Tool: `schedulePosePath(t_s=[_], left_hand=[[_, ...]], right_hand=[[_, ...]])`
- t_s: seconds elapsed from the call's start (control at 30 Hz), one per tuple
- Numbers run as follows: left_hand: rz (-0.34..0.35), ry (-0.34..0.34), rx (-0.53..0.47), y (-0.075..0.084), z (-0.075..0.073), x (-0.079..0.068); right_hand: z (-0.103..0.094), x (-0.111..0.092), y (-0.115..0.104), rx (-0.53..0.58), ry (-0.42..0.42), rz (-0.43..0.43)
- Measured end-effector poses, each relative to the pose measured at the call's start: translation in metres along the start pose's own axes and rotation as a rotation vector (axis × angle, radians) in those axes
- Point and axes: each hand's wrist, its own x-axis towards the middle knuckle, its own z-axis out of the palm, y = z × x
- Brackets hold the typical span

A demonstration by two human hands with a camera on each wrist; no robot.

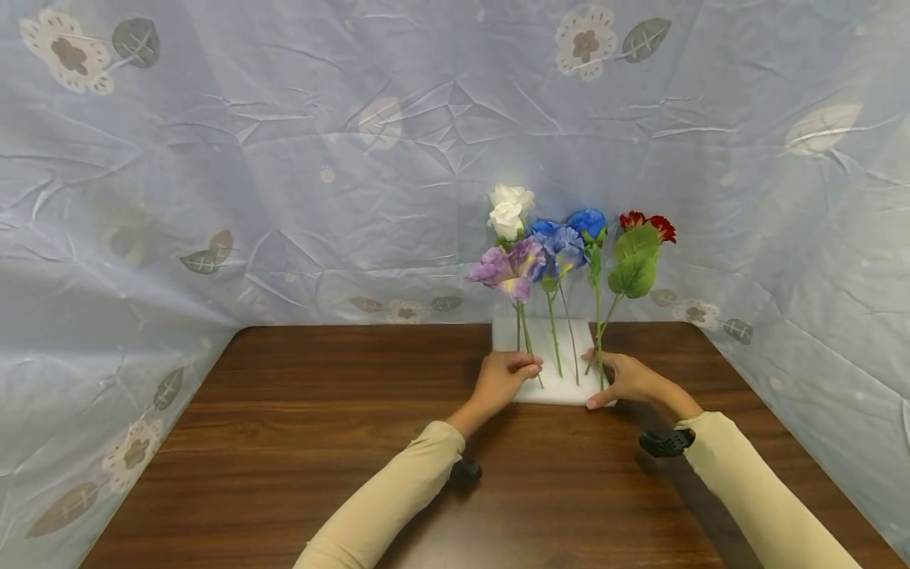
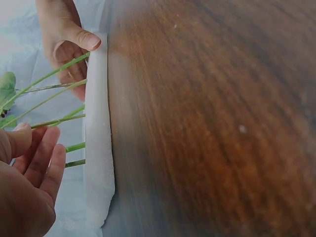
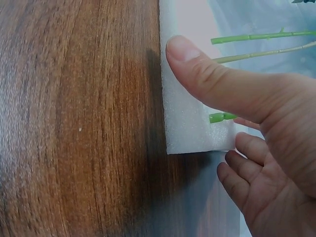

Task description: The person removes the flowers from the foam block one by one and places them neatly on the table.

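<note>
A white foam block [image 1: 536, 333] lies near the table's back edge with several artificial flowers upright in it. My left hand [image 1: 502, 378] pinches a thin green stem between thumb and forefinger, below the purple flower [image 1: 510, 270]; its other fingers are bent loosely. My right hand [image 1: 636, 381] holds the block's right end, thumb [image 3: 190, 59] on the foam near the front edge and fingers around the far side. Between the hands stand a blue-violet flower [image 1: 566, 251] and a blue rose [image 1: 587, 223]. White roses [image 1: 509, 213] rise behind the purple flower.
Red flowers [image 1: 661, 229] with broad green leaves [image 1: 634, 273] lean to the right above my right hand. The brown wooden table [image 1: 320, 427] extends left and toward me. A pale blue patterned cloth [image 1: 298, 174] hangs behind and at both sides.
</note>
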Motion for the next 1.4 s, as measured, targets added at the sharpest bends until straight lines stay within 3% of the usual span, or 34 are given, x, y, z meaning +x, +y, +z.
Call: schedulePosePath(t_s=[0.47,0.93,1.4], left_hand=[[-0.015,-0.002,-0.013,0.001,0.001,0.001],[0.031,0.017,-0.037,0.01,-0.003,0.0],[0.076,-0.027,0.036,0.021,-0.03,-0.004]], right_hand=[[-0.002,-0.001,-0.002,0.014,-0.019,0.035],[-0.002,0.0,-0.001,-0.009,-0.03,0.006],[-0.003,0.0,-0.001,-0.001,-0.037,0.013]])
